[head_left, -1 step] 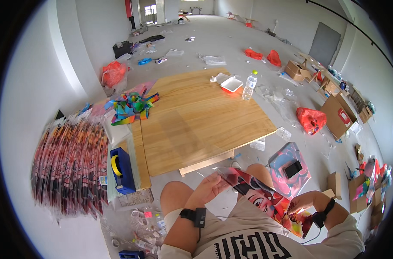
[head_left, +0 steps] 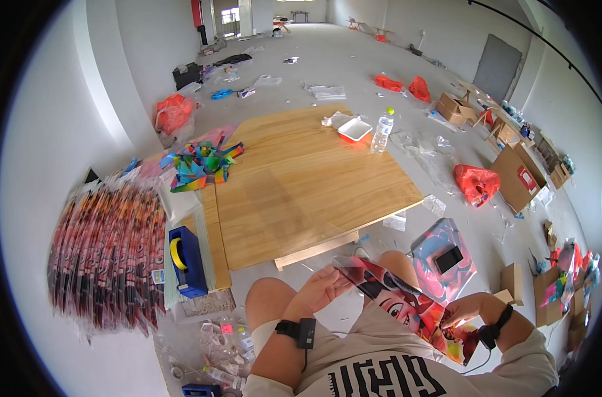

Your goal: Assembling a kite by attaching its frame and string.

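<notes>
Across my lap lies a glossy printed sheet (head_left: 400,306), red and black with a large cartoon face on it. The fingers of my left hand (head_left: 324,286) are closed at its upper left end, by my knee. My right hand (head_left: 465,309) is bent over the lower right end, fingers curled in against the sheet; their tips are partly hidden. Just beyond the right hand, a blue and pink patterned stool or box (head_left: 461,238) carries a dark phone (head_left: 448,260).
A low wooden table (head_left: 301,192) stands ahead, bearing a bottle (head_left: 383,130), a white tray (head_left: 355,129) and rainbow ribbons (head_left: 198,165). At left are a blue tape dispenser (head_left: 190,264) and a row of plastic-wrapped printed packs (head_left: 109,258). Cardboard boxes (head_left: 516,177) and red bags (head_left: 477,184) lie right.
My left hand's fingers have shifted very slightly at the sheet's end. Nothing else has visibly moved.
</notes>
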Demonstrator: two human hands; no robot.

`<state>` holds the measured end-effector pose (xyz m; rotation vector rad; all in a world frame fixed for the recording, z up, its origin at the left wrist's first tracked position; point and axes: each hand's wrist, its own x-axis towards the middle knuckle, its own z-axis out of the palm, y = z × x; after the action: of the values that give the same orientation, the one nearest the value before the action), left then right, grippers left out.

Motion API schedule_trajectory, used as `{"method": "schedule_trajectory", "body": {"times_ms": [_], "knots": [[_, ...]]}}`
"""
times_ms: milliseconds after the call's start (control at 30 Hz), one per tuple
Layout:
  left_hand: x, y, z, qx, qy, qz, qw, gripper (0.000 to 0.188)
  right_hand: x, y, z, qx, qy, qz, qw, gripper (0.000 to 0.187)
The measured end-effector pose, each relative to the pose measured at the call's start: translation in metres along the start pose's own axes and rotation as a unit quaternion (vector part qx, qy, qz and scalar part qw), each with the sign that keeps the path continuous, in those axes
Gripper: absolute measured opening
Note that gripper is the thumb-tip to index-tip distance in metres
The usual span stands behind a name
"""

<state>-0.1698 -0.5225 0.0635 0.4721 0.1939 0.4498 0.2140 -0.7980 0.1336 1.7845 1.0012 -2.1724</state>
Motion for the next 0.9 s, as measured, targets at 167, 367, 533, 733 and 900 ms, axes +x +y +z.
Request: {"method": "schedule_trajectory", "body": {"times_ms": [167,367,533,733,900], "knots": [[-0.005,-0.003,0.000,-0.013,-0.039,-0.034,0.999,0.034,-0.003,-0.019,0.005,0.022,-0.002,-0.013,1.000,0.041],[-0.004,-0.011,0.000,0.003,-0.108,-0.097,0.989,0.030,0.014,-0.031,0.004,0.036,0.013,-0.032,0.999,0.040],[-0.001,-0.022,-0.002,0.000,-0.085,-0.127,0.988,0.034,0.023,-0.074,0.004,-0.032,0.057,-0.054,0.996,0.041],[0.000,-0.019,0.001,0.008,-0.074,-0.074,0.994,0.052,0.010,-0.130,0.012,-0.065,0.059,-0.080,0.993,0.042],[0.002,-0.015,-0.001,-0.074,-0.019,0.001,0.997,0.053,0.015,-0.121,0.014,0.027,0.038,-0.094,0.994,0.037]]}}
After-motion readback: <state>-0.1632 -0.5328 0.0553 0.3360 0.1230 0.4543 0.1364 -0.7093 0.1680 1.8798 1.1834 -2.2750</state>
